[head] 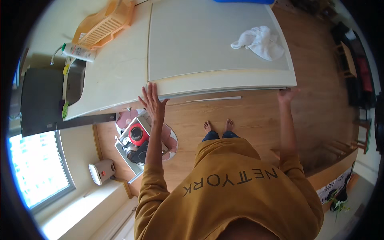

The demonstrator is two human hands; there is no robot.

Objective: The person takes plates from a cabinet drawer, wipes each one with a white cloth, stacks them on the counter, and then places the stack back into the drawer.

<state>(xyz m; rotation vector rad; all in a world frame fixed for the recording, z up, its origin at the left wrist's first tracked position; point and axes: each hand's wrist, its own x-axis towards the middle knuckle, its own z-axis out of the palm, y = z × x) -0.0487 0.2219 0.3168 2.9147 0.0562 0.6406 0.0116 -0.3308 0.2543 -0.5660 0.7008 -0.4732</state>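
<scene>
My left hand lies with fingers spread over the front edge of the white countertop, at the seam beside a recessed grey-white panel. It holds nothing. At the front right corner of the counter, my right hand reaches up against the underside of the edge; its fingers are mostly hidden there, so its grip does not show. A crumpled white cloth lies on the panel's right part. Below the front edge, between my hands, a thin white strip shows against the wooden floor.
An orange plastic basket, a white bottle with a green cap and a steel sink are at the left. An open drawer holds a red round pan or lid and other cookware. A bin stands near the window.
</scene>
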